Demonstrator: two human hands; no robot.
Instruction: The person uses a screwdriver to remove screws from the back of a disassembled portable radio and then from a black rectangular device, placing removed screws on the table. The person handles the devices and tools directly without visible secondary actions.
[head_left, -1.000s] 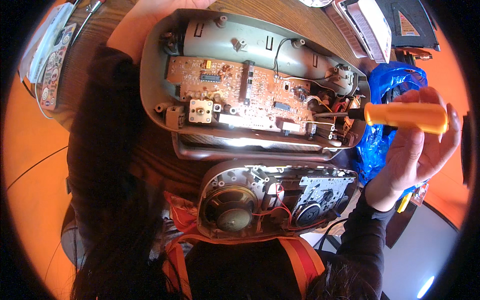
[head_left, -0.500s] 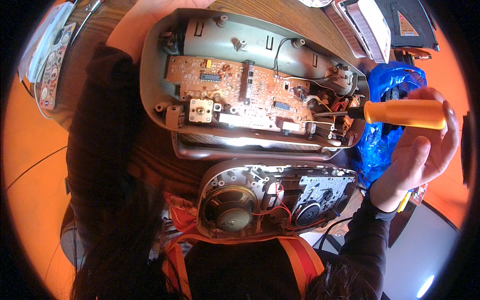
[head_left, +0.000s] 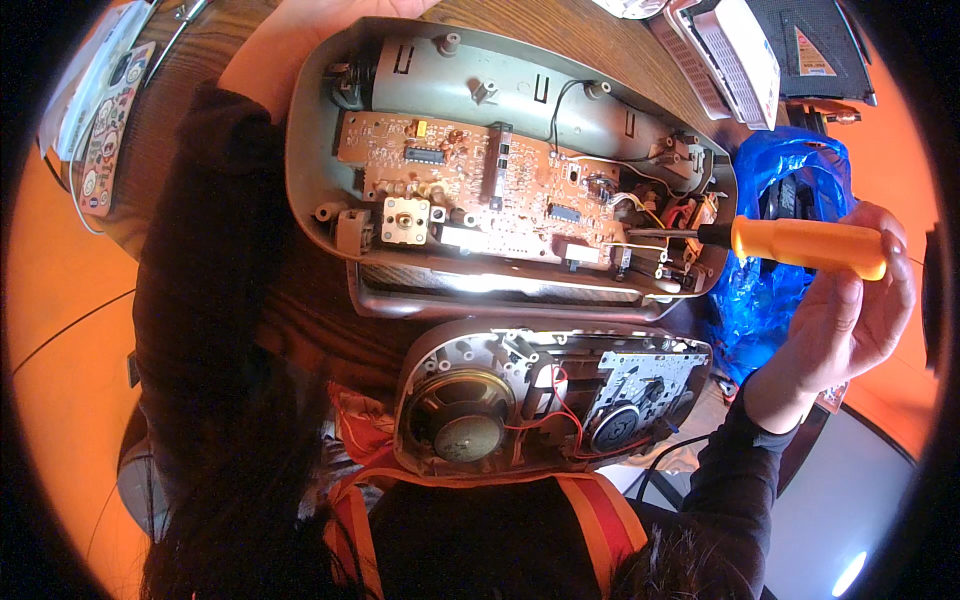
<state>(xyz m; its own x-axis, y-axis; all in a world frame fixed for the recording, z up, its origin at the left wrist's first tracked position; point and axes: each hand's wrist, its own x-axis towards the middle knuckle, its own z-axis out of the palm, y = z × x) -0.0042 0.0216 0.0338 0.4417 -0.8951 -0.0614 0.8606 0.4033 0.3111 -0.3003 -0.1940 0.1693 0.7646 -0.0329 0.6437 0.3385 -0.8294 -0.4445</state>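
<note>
The back half of an opened radio casing (head_left: 330, 190) lies tilted with its inside showing. Screwed inside it is a brown circuit board (head_left: 470, 150) with chips and a square metal tuning part. My left hand (head_left: 310, 28) is against the casing's far left edge, its fingers hidden behind the rim or cut off. My right hand (head_left: 850, 330) grips the yellow handle of a screwdriver (head_left: 800, 246) between thumb and fingers. The shaft reaches left over the casing's right wall, its tip among wires at the board's right end. Nearer me sits the front half (head_left: 540, 345), with a round speaker (head_left: 468, 420).
Red wires (head_left: 565, 400) run across the front half. A blue plastic bag (head_left: 770, 300) stands right of the casing, behind the screwdriver. White boxes (head_left: 725, 60) and a dark case (head_left: 820, 50) are at the far right. A sticker-covered phone-like slab (head_left: 112, 130) lies far left.
The casing has shifted slightly right at its left end. My right hand has moved down a little, tilting the screwdriver handle lower while its tip stays near the same wires.
</note>
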